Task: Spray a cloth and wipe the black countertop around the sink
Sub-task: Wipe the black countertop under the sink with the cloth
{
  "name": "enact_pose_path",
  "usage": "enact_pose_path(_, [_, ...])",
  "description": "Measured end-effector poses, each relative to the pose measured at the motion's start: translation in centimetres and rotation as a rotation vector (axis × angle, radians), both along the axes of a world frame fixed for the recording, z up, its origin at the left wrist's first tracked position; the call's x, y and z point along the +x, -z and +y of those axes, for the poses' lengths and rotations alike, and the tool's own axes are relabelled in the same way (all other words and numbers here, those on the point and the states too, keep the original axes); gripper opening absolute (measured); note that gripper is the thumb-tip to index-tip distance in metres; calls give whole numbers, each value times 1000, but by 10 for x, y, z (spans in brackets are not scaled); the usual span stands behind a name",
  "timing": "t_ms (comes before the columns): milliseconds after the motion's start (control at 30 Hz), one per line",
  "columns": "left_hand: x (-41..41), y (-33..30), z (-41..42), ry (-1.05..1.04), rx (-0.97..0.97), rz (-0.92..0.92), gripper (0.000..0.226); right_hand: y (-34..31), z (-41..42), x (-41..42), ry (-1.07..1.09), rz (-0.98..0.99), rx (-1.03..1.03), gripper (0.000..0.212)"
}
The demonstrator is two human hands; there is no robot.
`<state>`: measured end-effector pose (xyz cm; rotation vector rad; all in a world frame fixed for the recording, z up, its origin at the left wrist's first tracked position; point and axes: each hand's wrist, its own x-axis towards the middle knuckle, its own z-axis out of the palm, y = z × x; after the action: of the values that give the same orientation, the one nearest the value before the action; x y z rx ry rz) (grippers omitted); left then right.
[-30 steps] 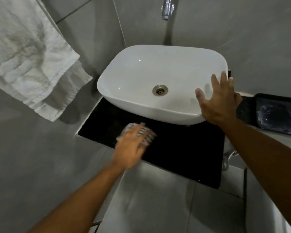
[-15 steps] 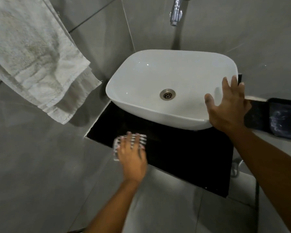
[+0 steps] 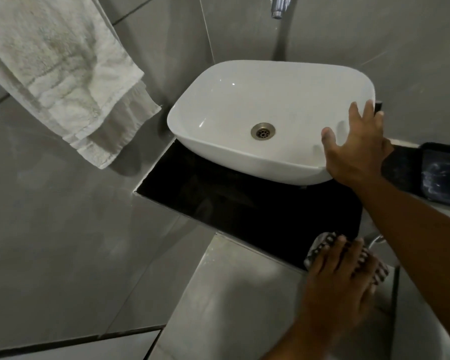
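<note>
A white basin sink (image 3: 234, 105) sits on the black countertop (image 3: 244, 209). My left hand (image 3: 340, 276) presses flat on a striped black-and-white cloth (image 3: 374, 266) at the counter's front right corner, fingers spread over it; most of the cloth is hidden under the hand. My right hand (image 3: 359, 149) rests open against the sink's right rim, fingers apart, holding nothing.
A white towel (image 3: 63, 74) hangs at the upper left against the grey tiled wall. A chrome tap (image 3: 278, 6) juts out above the sink. A dark tray-like object (image 3: 442, 175) lies on the counter at the far right. Grey tiles lie below the counter edge.
My left hand has slid the cloth along the counter's front edge from the left side to the right corner. My right hand has stayed on the sink rim.
</note>
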<state>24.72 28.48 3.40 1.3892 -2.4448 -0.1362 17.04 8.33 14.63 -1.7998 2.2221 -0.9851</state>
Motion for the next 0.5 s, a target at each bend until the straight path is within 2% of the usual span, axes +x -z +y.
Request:
enact_pose_path(67, [30, 2, -12, 135, 42, 22, 47, 0, 0, 1, -14, -10, -14, 75])
enact_pose_path(167, [91, 2, -46, 177, 23, 79, 45, 2, -1, 1, -7, 3, -17, 74])
enact_pose_path(300, [198, -13, -101, 78, 59, -87, 47, 1, 1, 1, -11, 10, -5, 73])
enact_pose_path(400, [269, -21, -135, -150, 78, -119, 49, 0, 1, 1, -16, 10, 9, 72])
enact_pose_path(500, [315, -28, -158, -607, 48, -67, 54, 0, 0, 1, -31, 3, 11, 70])
